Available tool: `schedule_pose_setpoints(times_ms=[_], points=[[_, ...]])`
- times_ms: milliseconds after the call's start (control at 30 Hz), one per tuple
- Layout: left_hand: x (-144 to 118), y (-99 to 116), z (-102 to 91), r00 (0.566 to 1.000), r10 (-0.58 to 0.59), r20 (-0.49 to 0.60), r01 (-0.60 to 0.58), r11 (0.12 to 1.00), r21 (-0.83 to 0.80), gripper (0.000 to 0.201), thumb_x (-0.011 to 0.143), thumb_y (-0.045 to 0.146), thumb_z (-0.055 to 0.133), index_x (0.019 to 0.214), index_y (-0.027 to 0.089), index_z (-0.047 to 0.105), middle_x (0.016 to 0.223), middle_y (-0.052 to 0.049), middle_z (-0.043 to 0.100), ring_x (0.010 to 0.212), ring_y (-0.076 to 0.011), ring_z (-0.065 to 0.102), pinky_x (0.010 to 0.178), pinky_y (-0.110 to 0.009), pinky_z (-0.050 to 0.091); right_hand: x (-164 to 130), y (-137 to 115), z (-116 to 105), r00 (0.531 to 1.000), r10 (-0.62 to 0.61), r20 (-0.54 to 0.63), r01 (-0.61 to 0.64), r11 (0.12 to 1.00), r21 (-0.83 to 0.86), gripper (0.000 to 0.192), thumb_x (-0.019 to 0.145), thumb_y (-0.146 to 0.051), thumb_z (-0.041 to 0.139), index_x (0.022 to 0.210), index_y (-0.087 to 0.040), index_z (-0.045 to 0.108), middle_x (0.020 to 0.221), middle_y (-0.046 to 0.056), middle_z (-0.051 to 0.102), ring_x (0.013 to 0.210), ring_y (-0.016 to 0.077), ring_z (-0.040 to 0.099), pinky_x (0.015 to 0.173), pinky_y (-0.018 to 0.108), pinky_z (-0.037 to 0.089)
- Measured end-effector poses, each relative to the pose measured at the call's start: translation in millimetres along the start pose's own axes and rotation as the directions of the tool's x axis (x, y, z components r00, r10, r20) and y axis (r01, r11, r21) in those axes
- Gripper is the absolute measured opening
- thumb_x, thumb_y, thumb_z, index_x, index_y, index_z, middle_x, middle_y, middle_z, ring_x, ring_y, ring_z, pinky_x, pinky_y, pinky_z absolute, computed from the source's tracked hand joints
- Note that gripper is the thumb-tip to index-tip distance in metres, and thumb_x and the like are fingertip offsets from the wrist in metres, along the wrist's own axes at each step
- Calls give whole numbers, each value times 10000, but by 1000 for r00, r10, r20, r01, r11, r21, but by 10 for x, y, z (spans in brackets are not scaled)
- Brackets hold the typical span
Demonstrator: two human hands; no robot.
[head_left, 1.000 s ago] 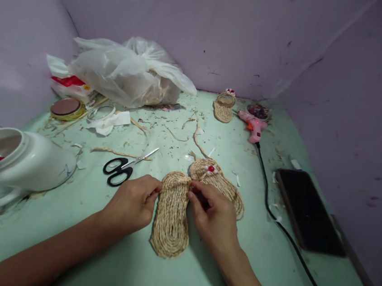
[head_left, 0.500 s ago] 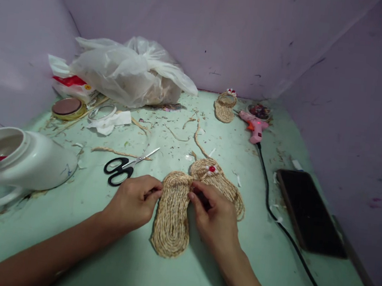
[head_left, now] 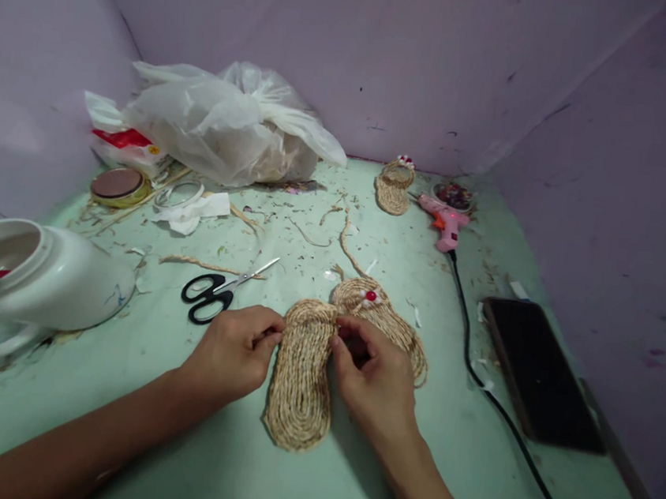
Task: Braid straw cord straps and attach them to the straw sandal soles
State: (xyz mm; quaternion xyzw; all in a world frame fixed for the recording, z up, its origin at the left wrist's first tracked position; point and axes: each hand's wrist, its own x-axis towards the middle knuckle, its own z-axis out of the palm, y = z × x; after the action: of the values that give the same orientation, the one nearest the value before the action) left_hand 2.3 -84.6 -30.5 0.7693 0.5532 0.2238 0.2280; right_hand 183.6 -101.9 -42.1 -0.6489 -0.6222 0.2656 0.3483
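Note:
A woven straw slipper sole [head_left: 299, 389] lies flat on the pale green table [head_left: 172, 423] in front of me. My left hand [head_left: 235, 354] pinches its left edge near the toe, and my right hand [head_left: 375, 381] pinches its right edge. Just behind my right hand lies a second straw slipper [head_left: 388, 323] with a red bead and a strap on top. Black-handled scissors [head_left: 215, 291] lie to the left of my left hand.
A white plastic jug [head_left: 33, 273] lies at the left. At the back are a white plastic bag [head_left: 227, 123], a tape roll [head_left: 117, 185], a third straw slipper [head_left: 392, 186] and a pink glue gun [head_left: 444, 221] with its black cord. A dark phone [head_left: 540, 374] lies right.
Both hands stay on the sole's edges; the right hand's fingers have curled in slightly. Nothing else on the table has moved.

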Motion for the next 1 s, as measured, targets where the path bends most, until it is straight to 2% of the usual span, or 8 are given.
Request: schedule_pose_setpoints(times_ms=[267,800,1000], points=[[-13,-18,15,1000,8,1,-8,1000,-17,148,738,113,471,721,164,609,635,-7,643,573,-117,569,537,-212,422,-26,-11,10,997,-68,-22,66,994,-83,229,747,-208,509,946,-181,619,814,59,684,710,197,640,619,320,503],[-7,-25,9,997,71,11,-70,995,-69,155,750,106,449,740,158,595,673,-15,625,636,-133,578,584,-236,435,-33,13,25,997,-81,-17,79,992,-94,228,759,-218,492,948,-176,613,846,63,683,754,206,642,657,326,505],[-21,-42,11,993,116,14,-116,993,-14,174,782,127,420,757,157,590,674,-23,600,633,-143,565,581,-256,426,-27,10,14,997,-74,-10,72,990,-120,230,754,-223,499,946,-187,619,828,53,683,741,206,641,641,317,498]])
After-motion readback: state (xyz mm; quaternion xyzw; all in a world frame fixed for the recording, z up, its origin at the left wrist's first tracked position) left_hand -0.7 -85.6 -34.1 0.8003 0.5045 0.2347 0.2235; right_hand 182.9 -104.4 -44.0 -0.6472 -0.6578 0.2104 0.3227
